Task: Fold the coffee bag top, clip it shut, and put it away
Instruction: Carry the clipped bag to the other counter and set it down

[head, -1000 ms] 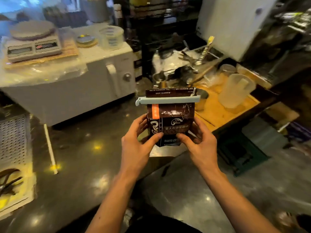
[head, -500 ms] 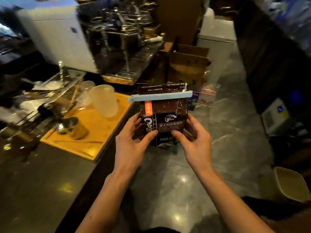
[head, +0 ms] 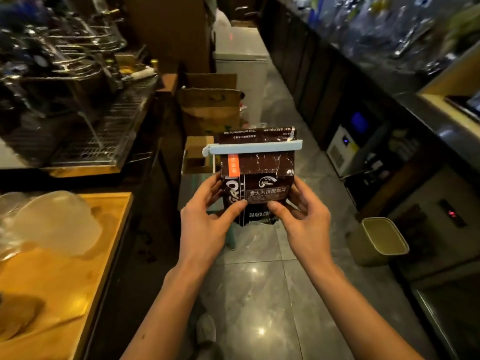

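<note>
A dark brown coffee bag [head: 259, 175] with an orange label stands upright in front of me, held over the floor of a narrow aisle. Its top is folded over and a pale blue clip [head: 253, 148] runs across the fold, closed. My left hand [head: 207, 219] grips the bag's left side, thumb on the front. My right hand [head: 302, 216] grips the right side the same way.
A wooden tray [head: 104, 255] with a clear plastic jug [head: 57, 224] lies on the dark counter at left, with an espresso machine [head: 78, 100] behind. Cardboard boxes [head: 210, 105] and a white chest freezer [head: 241, 55] stand ahead. A small beige bin [head: 384, 237] sits at right by dark cabinets.
My view has swung right, away from the counter and into the aisle. The bag stays held in both hands in the same grip, clip still on.
</note>
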